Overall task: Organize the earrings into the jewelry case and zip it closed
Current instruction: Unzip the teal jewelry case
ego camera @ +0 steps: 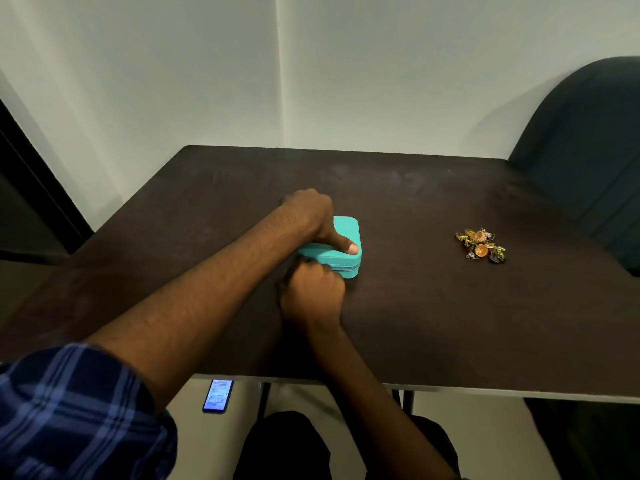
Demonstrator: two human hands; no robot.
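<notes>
Holding the small turquoise rounded-corner jewelry case (341, 242) steady, the left hand (311, 216) wraps its lid, thumb on top, while the right hand (313, 292) curls at the front zipper, apparently pinching the pull. I judge the opening step is under way: the heap of golden metal earrings (481, 245) lies well apart to the right on the matte dark brown table (450, 323), so the zipper must next run around the corners.

Plain room: bare white walls (207, 81), dark table (433, 323), upholstered chair (588, 150).

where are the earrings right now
In the head view the earrings lie in a loose pile on the right side of the dark table, apart from the teal jewelry case and near the chair.
</notes>
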